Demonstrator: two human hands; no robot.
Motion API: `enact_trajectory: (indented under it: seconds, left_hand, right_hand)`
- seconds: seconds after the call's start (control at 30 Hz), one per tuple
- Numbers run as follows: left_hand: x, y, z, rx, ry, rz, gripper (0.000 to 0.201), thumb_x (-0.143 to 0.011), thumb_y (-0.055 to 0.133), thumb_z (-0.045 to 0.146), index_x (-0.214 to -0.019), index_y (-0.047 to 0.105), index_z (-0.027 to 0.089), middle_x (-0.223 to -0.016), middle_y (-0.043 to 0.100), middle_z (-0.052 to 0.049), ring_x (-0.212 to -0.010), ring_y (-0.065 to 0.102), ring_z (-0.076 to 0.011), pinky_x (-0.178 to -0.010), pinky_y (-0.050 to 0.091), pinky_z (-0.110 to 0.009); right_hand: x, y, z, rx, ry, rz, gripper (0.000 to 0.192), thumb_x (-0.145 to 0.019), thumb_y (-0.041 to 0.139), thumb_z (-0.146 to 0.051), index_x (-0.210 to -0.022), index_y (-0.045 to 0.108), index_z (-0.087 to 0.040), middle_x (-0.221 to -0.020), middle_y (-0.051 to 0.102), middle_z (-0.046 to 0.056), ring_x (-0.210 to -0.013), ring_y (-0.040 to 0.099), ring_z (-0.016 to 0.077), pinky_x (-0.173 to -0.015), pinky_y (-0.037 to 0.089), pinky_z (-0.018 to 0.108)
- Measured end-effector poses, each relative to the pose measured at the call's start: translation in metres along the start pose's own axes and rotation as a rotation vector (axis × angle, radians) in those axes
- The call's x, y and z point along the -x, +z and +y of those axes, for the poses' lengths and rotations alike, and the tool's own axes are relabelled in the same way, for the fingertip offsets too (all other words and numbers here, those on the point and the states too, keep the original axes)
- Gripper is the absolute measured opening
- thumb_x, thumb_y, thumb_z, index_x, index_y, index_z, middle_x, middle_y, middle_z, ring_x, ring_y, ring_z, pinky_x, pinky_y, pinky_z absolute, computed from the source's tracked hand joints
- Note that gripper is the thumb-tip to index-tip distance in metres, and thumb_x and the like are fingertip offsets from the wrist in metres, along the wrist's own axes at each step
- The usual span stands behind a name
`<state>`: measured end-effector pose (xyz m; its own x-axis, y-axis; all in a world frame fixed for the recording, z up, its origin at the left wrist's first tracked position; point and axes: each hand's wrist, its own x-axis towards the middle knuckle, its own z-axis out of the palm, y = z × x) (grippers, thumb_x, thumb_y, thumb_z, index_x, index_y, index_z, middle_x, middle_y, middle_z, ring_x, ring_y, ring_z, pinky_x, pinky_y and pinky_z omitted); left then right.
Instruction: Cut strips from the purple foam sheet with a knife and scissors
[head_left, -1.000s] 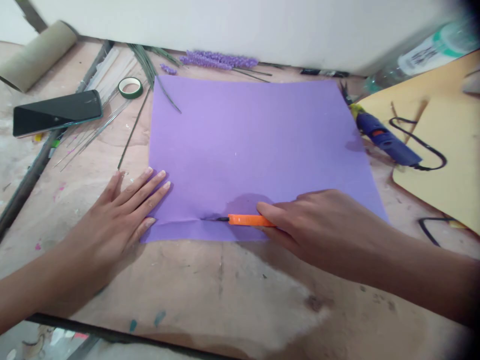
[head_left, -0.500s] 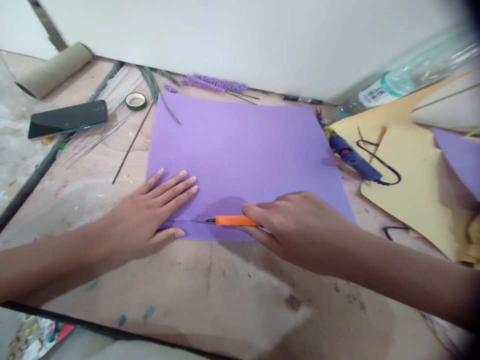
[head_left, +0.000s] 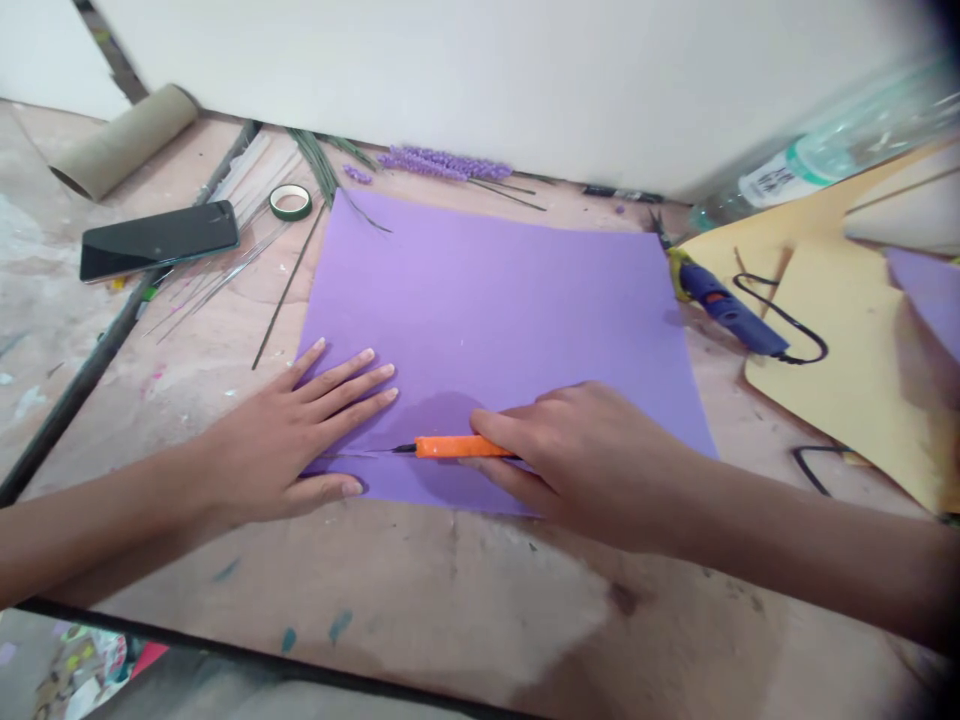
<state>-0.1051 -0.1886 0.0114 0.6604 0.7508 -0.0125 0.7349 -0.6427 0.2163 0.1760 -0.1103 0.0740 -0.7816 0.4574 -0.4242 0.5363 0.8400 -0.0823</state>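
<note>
A purple sheet lies flat across the middle of the work surface. Spread out over its near left corner, my left hand presses down with the thumb close to the near edge. My right hand pinches a slim orange pen-like tool, whose dark pointed tip touches the sheet near its front edge, aimed at my left hand. A thin line runs on the sheet from that tip towards my left thumb. I cannot tell whether it is drawn or cut. My palm hides the tool's rear end.
Leftward are a phone, a cardboard tube and green tape. Purple flower sprigs lie behind the sheet. A blue glue gun, yellow sheets and a plastic bottle are at the right.
The surroundings have shifted slightly right in view. The orange tool's tip has moved left along the sheet, closer to my left hand, which stays spread on the sheet.
</note>
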Motion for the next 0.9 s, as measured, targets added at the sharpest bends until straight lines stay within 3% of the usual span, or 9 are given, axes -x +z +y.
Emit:
enact_trajectory:
  seconds: [0.23,0.37,0.5,0.77,0.9]
  left_hand:
    - [-0.005,-0.001,0.002,0.024,0.004,0.016,0.073,-0.101,0.047,0.059,-0.159,0.038,0.015,-0.171,0.028,-0.012,-0.160,0.020,-0.0286,-0.130,0.005,-0.055]
    - [-0.008,0.000,0.005,0.015,0.002,0.024,0.071,-0.101,0.048,0.055,-0.156,0.041,0.011,-0.169,0.030,-0.015,-0.159,0.022,-0.0299,-0.130,0.007,-0.056]
    - [-0.008,0.000,0.006,-0.010,-0.001,0.013,0.072,-0.101,0.048,0.056,-0.156,0.040,0.010,-0.170,0.030,-0.015,-0.160,0.021,-0.0288,-0.131,0.006,-0.056]
    - [-0.009,0.001,0.011,-0.016,-0.014,0.012,0.075,-0.099,0.047,0.054,-0.159,0.034,0.011,-0.170,0.027,-0.016,-0.160,0.018,-0.0282,-0.130,0.006,-0.056]
    - [-0.019,0.003,0.018,-0.004,0.000,-0.003,0.076,-0.103,0.042,0.053,-0.164,0.023,0.011,-0.171,0.024,-0.012,-0.161,0.017,-0.0262,-0.131,0.001,-0.053]
  right_hand:
    - [-0.002,-0.001,-0.005,0.014,0.010,-0.057,0.020,-0.101,0.049,-0.031,-0.087,0.060,-0.021,-0.069,0.073,0.000,-0.052,0.057,0.0167,-0.057,0.012,0.031]
    - [0.000,0.007,-0.004,0.016,-0.003,-0.009,0.021,-0.101,0.049,-0.029,-0.085,0.058,-0.020,-0.068,0.072,0.001,-0.050,0.055,0.0156,-0.057,0.012,0.031]
    - [0.001,0.013,-0.006,0.011,-0.025,0.060,0.023,-0.102,0.052,-0.031,-0.084,0.058,-0.019,-0.066,0.071,0.001,-0.048,0.054,0.0146,-0.056,0.011,0.031]
    - [0.006,0.018,-0.011,0.076,-0.016,0.048,0.017,-0.100,0.056,-0.027,-0.084,0.058,-0.020,-0.065,0.072,0.000,-0.049,0.058,0.0168,-0.054,0.010,0.030]
    - [0.008,0.018,-0.012,0.110,-0.025,0.048,0.016,-0.099,0.057,-0.027,-0.085,0.058,-0.019,-0.064,0.072,0.001,-0.049,0.059,0.0169,-0.053,0.010,0.030]
